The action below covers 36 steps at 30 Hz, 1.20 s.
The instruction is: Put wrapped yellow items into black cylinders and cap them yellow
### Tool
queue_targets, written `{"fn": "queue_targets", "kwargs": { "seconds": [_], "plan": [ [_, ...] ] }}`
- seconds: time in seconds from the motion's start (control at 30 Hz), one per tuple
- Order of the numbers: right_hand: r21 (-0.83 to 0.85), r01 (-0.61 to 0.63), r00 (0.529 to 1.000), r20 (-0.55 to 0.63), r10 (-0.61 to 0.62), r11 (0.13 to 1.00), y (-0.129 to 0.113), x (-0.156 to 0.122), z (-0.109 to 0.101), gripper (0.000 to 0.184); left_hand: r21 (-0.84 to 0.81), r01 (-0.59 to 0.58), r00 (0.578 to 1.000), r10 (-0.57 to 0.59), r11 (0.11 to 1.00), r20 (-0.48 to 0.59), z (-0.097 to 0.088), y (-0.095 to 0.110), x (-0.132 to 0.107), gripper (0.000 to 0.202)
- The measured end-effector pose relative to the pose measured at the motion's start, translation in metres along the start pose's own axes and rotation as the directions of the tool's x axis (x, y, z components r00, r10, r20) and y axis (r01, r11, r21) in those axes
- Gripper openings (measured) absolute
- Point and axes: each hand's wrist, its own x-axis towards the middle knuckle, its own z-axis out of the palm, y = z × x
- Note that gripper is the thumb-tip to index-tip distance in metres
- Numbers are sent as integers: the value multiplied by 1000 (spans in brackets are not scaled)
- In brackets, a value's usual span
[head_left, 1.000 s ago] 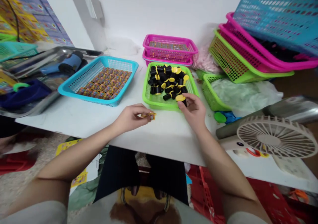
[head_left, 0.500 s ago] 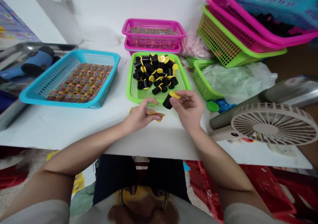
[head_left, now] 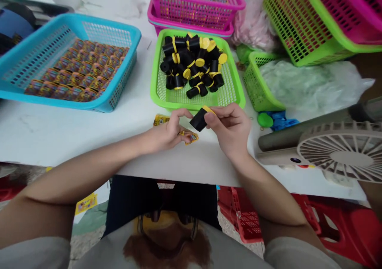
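My right hand [head_left: 232, 129] pinches a small black cylinder with a yellow cap [head_left: 199, 120], tilted, its black end toward my left hand. My left hand [head_left: 170, 133] is closed on yellow printed labels [head_left: 191, 137] that stick out past the thumb. Its bent index finger comes close to the cylinder's black end; whether they touch I cannot tell. Another yellow printed piece [head_left: 161, 119] shows behind the left hand, partly hidden by it. Just beyond both hands is a green basket [head_left: 153, 88] with a loose pile of black, yellow-capped cylinders [head_left: 191, 64].
On the left stands a blue basket [head_left: 109, 104] with rows of label-wrapped pieces [head_left: 76, 74]. Stacked pink baskets [head_left: 191, 12] are at the back. To the right are a small green basket [head_left: 262, 86] with plastic bags [head_left: 307, 86], a green cap [head_left: 265, 119] and a fan [head_left: 349, 155].
The view has tipped down and closer. The cylinder in my right hand has come nearer the left index finger and is more tilted. Both hands keep their hold.
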Motion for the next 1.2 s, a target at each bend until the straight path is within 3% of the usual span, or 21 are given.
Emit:
{"fn": "queue_targets", "kwargs": {
  "seconds": [0.13,0.27,0.37,0.53,0.63,0.8,0.97,1.2],
  "plan": [
    [-9,-19,999,36,20,1000,-1,-3,2,41,-19,10,1000,-10,1000,-3,0,3,1,56],
    [17,-14,999,50,13,1000,0,-3,4,41,-75,41,999,-43,996,-33,-4,15,3,44],
    [22,-25,1000,12,25,999,3,-1,4,46,-87,104,990,-111,991,-84,-7,26,4,28],
    [6,13,1000,-10,-12,1000,4,3,-1,46,-148,104,964,-137,983,-228,-8,35,4,28],
    [23,33,999,-5,-33,999,4,2,-3,42,-181,112,939,-164,977,-304,-8,33,5,43],
    [2,19,999,-35,-19,1000,3,2,-2,47,-112,104,955,-131,988,-266,-7,27,5,80],
    [22,-20,999,-35,21,1000,4,4,-2,52,-37,89,975,-95,995,-200,-3,26,3,86],
    [18,-13,1000,9,13,1000,3,2,-2,46,-69,66,966,-81,995,-246,-5,33,2,90]
  ]
}}
